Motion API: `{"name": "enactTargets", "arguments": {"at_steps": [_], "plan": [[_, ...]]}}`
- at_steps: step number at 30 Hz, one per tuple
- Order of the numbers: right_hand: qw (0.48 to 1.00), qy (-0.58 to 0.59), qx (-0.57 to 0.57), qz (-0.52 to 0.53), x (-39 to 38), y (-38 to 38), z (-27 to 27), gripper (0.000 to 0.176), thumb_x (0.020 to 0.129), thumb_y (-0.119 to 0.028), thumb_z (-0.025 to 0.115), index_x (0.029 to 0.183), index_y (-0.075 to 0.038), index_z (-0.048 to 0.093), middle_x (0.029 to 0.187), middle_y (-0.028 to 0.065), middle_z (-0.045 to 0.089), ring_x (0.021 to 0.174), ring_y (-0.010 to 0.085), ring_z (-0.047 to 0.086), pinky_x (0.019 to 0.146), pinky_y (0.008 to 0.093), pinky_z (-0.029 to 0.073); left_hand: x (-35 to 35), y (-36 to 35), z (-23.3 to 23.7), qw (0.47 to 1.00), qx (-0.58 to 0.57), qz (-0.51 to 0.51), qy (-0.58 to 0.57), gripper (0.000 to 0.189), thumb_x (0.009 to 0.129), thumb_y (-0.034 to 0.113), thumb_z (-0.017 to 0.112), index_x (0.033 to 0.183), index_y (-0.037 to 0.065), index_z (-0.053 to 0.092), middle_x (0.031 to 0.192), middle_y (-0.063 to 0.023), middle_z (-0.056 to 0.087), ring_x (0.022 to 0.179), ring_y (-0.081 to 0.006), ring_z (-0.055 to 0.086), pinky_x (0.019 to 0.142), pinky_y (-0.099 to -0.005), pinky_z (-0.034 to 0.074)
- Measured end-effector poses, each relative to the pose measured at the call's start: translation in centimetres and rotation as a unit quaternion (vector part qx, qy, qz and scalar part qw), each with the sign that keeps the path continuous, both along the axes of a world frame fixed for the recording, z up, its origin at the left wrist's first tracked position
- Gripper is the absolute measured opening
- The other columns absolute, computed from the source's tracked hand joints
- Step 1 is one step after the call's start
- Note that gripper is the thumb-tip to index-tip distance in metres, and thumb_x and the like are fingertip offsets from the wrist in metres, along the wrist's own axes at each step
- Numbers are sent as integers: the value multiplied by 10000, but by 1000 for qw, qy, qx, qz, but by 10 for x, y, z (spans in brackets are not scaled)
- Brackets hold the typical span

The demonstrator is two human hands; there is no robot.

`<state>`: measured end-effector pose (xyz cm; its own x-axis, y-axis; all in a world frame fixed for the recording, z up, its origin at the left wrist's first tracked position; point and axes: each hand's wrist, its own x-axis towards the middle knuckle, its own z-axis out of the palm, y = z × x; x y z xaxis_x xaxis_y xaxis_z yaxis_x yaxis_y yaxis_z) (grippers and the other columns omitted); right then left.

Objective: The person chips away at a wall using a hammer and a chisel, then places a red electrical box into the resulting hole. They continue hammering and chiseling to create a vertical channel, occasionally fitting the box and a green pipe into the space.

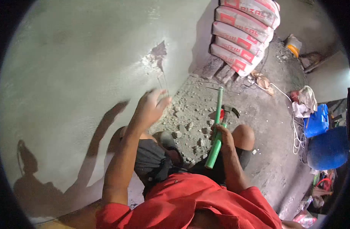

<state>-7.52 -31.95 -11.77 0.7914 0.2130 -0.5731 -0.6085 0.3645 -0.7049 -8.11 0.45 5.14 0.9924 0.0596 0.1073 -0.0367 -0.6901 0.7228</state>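
Note:
On the left, my left hand [150, 108] is raised beside the grey wall, just below a rough broken patch [158, 54]. Its thumb and fingers look apart, somewhat blurred; thin dark lines run from the patch toward the fingertips. My right hand [224, 138] is closed around a green pipe [214, 152] in front of my right knee. A thinner green length [219, 102] extends beyond the same hand. The head of a claw hammer [230, 110] shows just past the fingers, with a red piece beside it; whether the hammer is also held, I cannot tell.
Broken rubble [190, 124] covers the floor between my feet and along the wall. Stacked white and red bags [240, 34] stand ahead on wood. To the right are a blue container [316, 120], a blue drum [327, 149], a white cord [296, 137] and cloth.

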Motion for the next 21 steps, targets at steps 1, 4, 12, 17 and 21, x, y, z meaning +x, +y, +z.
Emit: {"name": "enactTargets", "arguments": {"at_steps": [1, 4, 12, 17, 21], "plan": [[1000, -6, 13, -6, -1, 2, 3, 332, 864, -312, 674, 1037, -31, 636, 812, 76, 649, 647, 196, 626, 570, 344, 516, 26, 7, -12, 997, 58, 35, -24, 562, 909, 342, 676, 1281, -64, 563, 1311, -275, 576, 1236, -382, 561, 1032, -441, 443], [997, 9, 72, -33, -2, 2, -14, 370, 868, -323, 670, 1103, -40, 634, 808, 68, 640, 653, 194, 617, 572, 351, 514, 91, 8, -33, 976, 177, 97, -79, 610, 906, 326, 677, 1321, -91, 517, 1387, -278, 503, 1304, -415, 482, 1086, -465, 397], [999, 6, 45, -17, -8, -7, 1, 282, 899, -323, 638, 1003, -63, 609, 805, 64, 631, 642, 198, 604, 593, 335, 530, 171, 18, -62, 896, 405, 133, -125, 699, 854, 345, 709, 1356, -90, 492, 1474, -249, 398, 1400, -409, 326, 1123, -534, 320], [996, 13, 92, -14, 0, -8, -10, 280, 901, -358, 638, 988, -94, 601, 785, 45, 624, 631, 184, 609, 575, 326, 527, 153, -14, -93, 867, 482, 112, -51, 661, 895, 331, 670, 1400, -47, 471, 1502, -276, 359, 1380, -436, 353, 1121, -568, 305], [996, 37, 82, 2, 4, -2, 2, 287, 883, -327, 660, 980, -61, 615, 782, 72, 627, 615, 184, 605, 550, 319, 517, 145, -21, -43, 942, 315, 72, 94, 754, 919, 358, 646, 1478, -56, 354, 1539, -308, 297, 1420, -477, 285, 1164, -590, 236]]}}
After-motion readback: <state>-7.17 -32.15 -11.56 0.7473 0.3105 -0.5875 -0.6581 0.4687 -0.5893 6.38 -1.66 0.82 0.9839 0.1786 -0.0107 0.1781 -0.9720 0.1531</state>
